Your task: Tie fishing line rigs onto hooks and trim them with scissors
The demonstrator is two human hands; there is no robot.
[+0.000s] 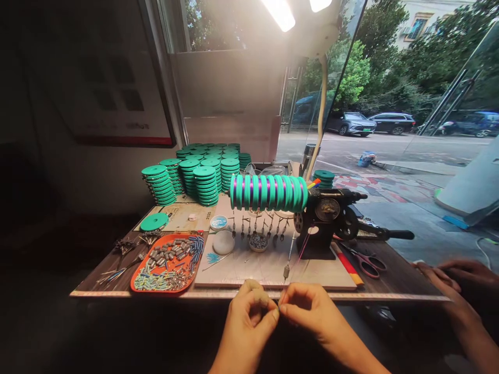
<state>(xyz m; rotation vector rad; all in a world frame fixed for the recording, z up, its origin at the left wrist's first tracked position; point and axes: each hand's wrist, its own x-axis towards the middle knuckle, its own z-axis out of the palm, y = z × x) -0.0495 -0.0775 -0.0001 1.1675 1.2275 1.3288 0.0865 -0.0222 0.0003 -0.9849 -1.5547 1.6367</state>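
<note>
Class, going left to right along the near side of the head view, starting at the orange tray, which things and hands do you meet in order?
Orange tray, the worker's left hand, the worker's right hand, scissors, another person's hands.

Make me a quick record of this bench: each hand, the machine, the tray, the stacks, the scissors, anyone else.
Left hand: thumb and fingertips together; anything between them is too small to tell
Right hand: pinched likewise, its fingertips close to the left's
Machine: black, with a row of green spools wound with purple line
Orange tray: small grey, blue and pale green pieces, sorted loosely
Stacks: green discs, back left
Scissors: right of machine
Other person: hands at right edge
</note>
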